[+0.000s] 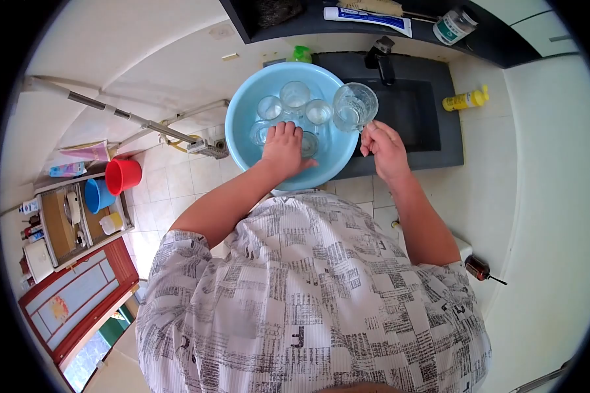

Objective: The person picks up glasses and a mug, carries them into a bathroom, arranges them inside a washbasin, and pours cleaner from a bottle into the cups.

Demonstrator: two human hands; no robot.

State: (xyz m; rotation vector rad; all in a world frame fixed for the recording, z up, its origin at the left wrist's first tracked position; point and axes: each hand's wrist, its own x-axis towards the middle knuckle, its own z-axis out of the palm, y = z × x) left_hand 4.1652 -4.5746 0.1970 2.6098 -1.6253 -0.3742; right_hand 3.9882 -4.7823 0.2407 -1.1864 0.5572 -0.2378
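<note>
A light blue plastic basin (238,144) stands in front of me with several clear glasses inside. My right hand (385,152) grips the handle of a clear glass mug (355,106), raised over the basin's right rim. Down in the basin, my left hand (285,152) is curled at a drinking glass (309,144), which shows between its fingers and thumb. Another glass (259,133) lies just left of that hand. Beyond the fingers are a wider glass (295,95) and two smaller ones, a left glass (269,108) and a right glass (318,111).
Right of the basin is a dark sink (410,118) with a black faucet (383,62). A yellow bottle (465,99) stands at its right edge. Above runs a dark shelf with a toothpaste tube (367,19) and a jar (455,26). A metal pole (131,116) slants at left, near a red bucket (123,175).
</note>
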